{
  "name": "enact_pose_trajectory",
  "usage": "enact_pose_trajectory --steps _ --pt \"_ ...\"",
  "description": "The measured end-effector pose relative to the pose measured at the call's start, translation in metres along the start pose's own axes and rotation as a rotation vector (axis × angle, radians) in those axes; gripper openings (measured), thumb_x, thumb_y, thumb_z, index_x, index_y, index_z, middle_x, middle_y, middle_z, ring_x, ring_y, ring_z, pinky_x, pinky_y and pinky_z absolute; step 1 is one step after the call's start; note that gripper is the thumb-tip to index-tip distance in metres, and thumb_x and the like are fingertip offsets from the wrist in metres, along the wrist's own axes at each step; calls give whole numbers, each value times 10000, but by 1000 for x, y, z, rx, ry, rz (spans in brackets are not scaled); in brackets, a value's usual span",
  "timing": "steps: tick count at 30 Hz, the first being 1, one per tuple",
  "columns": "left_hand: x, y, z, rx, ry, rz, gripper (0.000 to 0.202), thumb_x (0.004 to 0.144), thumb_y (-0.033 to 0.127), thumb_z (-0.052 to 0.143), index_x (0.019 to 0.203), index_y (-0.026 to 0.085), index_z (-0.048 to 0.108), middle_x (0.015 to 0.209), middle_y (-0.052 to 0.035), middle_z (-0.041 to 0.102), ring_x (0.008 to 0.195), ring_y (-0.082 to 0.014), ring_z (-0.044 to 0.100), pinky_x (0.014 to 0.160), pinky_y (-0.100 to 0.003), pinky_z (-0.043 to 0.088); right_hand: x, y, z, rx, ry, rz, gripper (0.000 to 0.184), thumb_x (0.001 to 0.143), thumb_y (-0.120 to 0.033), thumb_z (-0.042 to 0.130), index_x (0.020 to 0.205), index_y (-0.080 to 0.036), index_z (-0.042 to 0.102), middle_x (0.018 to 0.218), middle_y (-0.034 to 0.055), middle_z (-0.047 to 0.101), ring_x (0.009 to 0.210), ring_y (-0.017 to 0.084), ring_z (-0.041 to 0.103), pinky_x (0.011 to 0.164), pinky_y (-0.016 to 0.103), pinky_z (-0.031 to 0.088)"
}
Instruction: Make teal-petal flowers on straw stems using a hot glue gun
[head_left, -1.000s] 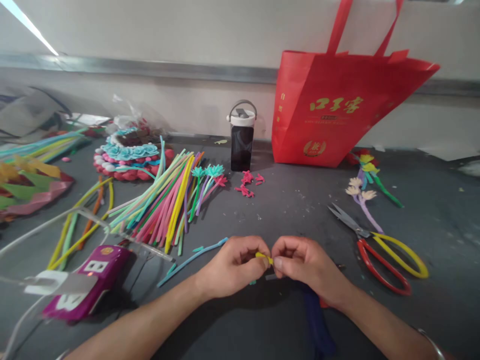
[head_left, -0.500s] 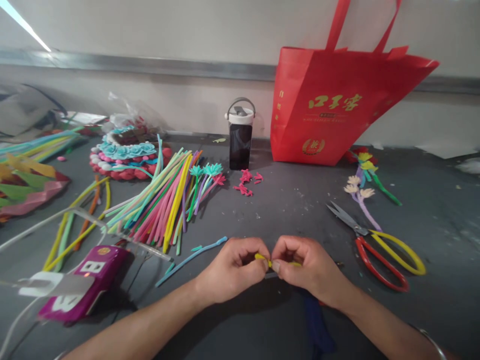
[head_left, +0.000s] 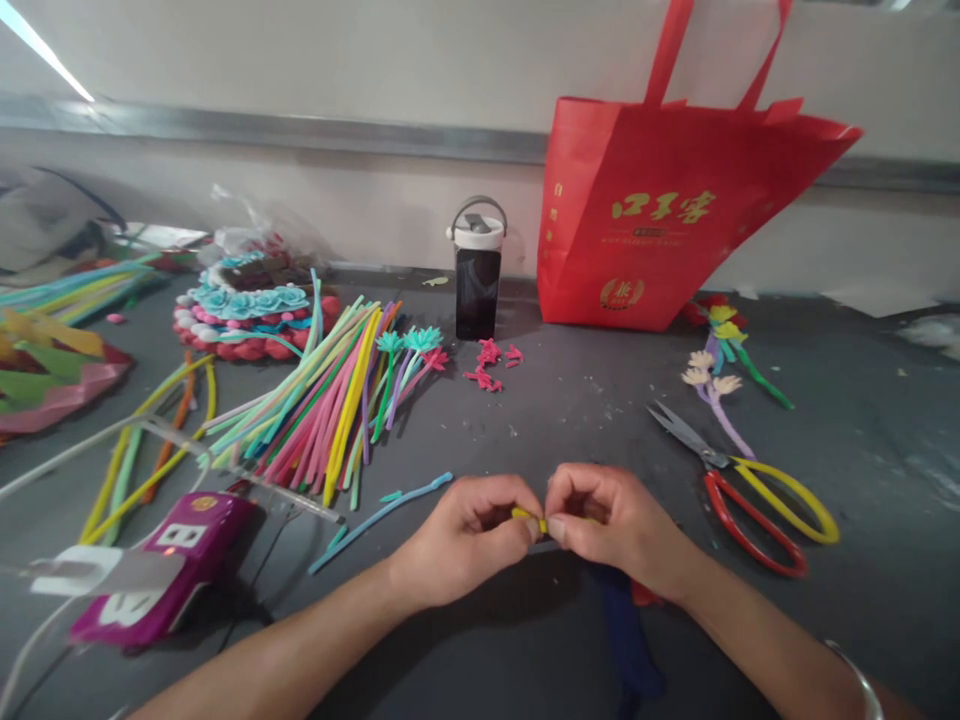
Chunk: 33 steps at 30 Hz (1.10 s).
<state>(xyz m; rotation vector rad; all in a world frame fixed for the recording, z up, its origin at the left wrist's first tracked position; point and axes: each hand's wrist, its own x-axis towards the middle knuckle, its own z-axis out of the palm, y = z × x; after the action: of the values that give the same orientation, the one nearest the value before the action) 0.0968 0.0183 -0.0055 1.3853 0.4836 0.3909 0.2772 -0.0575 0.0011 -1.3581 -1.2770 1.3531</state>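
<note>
Head view: A small yellow piece [head_left: 528,515] is held between the left hand [head_left: 476,540] and the right hand [head_left: 619,525], low over the dark counter [head_left: 585,455].

Yellow piece, risk: It could be dropped if either pinch were slackened, since little of it is left showing beyond the fingertips. It could also be bent or pulled out of shape if uneven force were applied from the two sides.

Scissors [head_left: 716,462], risk: They are laid to the right of the right hand and could be knocked if the right forearm were swung outward.

Left fingers [head_left: 512,490]: Curled, with thumb and forefinger drawn together on one end of the yellow piece; no wide gap is shown.

Right fingers [head_left: 574,490]: Curled likewise, with the thumb tip pressed at the other end; how much is hidden behind them cannot be told.

Near the hands: A blue stem [head_left: 382,520] is laid to the left of the left hand, and a dark blue object [head_left: 628,645], not clearly made out, is seen below the right.

Farther back: Pink pieces [head_left: 486,379] are scattered before a bottle [head_left: 477,290], with a red bag [head_left: 660,250] stood to its right.
</note>
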Motion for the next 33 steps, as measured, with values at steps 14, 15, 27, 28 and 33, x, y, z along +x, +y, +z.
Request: enact_pose_trajectory --steps 14,15,27,28,33 --pt "-1 -1 -2 43 -27 35 181 840 288 594 747 132 586 596 47 420 542 -71 330 501 -211 267 1 2 1 88 -39 55 105 769 -230 626 717 -180 549 622 -61 482 579 83 404 547 205 327" --pt "-1 -1 -2 50 -31 32 171 834 278 592 742 134 582 590 49 415 536 -69 324 495 -210 261 0 2 1 61 -33 54 101 762 -218 622 707 -181 545 615 -63 474 573 82 399 539 203 323" --pt "1 -3 4 91 26 -53 100 763 179 533 667 157 549 490 79 400 438 -49 342 435 -182 262 -5 -8 11 -557 93 -155 175 732 -104 545 635 -209 446 599 -57 493 569 94 460 542 211 340" --pt "1 -3 5 91 33 -63 102 762 182 532 664 158 548 483 81 397 432 -48 344 428 -178 262 -5 -7 12 -647 113 -196 175 733 -100 541 641 -211 442 605 -54 504 576 99 473 557 219 345" --pt "2 -6 7 34 56 -141 129 768 221 529 649 174 514 462 91 375 383 -44 346 372 -164 244 -7 0 25 -1030 275 -457 183 713 -50 464 654 -218 419 613 -26 507 578 124 482 558 255 308"
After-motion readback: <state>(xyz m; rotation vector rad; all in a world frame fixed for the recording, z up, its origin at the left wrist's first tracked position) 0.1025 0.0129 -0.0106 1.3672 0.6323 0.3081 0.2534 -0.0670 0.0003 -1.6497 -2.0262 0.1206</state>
